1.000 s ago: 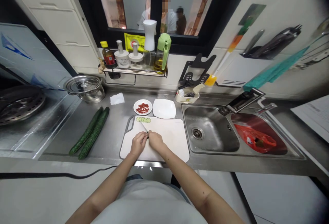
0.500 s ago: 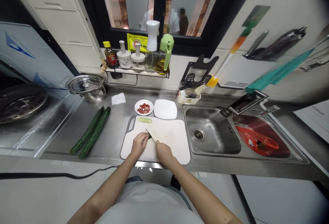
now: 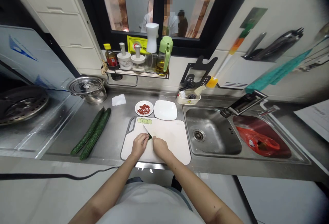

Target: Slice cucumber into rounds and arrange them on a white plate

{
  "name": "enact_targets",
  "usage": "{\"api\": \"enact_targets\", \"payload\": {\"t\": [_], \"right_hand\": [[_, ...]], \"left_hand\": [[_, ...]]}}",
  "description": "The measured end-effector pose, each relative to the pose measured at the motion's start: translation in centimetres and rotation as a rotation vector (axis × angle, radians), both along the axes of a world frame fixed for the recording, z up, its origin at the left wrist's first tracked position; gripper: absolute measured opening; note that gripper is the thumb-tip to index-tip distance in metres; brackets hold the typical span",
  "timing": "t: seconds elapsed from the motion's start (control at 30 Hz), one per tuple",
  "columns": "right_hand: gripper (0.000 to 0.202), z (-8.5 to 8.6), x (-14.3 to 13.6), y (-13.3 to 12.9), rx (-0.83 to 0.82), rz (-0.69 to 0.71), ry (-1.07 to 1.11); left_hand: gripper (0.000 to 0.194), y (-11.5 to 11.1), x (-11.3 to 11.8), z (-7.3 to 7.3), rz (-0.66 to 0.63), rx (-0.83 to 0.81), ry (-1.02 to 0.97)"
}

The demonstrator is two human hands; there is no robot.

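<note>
In the head view we are right over the board (image 3: 172,143), and both hands are at work near its middle! Our left hand (image 3: 140,145) has its fingers drawn together, pinching what looks like a short dark-green piece (image 3: 150,137) of cucumber; much of it is tucked out of sight, so we cannot tell how much remains. Our right hand (image 3: 160,147) is curled around the knife (image 3: 145,129), handle hidden in the grip, blade slanting away to the upper left, right beside that piece. Whether the edge is biting in, we cannot tell from here.

Beyond the blade, a neat overlapping row of pale slices (image 3: 144,121) lies along the board's far edge, near the handle cutout. Just past them on the bench (image 3: 64,128) sit a dish (image 3: 137,105) of red bits and a white plate (image 3: 165,109), side by side. Over to the left, two whole cucumbers (image 3: 95,134) lie together, uncut.

So which step is this? Slicing, we judge, with the piece being cut by hand. The next move calls for a steady pinch, left fingertips tucked back from the edge, and a straight, even stroke of the blade.
</note>
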State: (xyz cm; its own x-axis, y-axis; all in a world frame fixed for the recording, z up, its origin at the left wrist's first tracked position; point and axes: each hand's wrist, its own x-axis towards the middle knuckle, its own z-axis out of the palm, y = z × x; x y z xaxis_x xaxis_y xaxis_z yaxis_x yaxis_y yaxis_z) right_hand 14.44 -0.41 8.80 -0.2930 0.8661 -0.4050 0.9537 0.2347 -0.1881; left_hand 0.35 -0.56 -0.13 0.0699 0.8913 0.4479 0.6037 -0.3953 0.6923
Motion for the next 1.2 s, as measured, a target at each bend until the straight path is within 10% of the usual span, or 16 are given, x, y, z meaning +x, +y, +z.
{"api": "enact_targets", "payload": {"t": [1.2], "right_hand": [[0.033,0.4,3.6,-4.7,-0.044,-0.045,-0.054]], "left_hand": [[0.021,0.0,0.0,-0.4,-0.003,0.011,-0.042]]}}
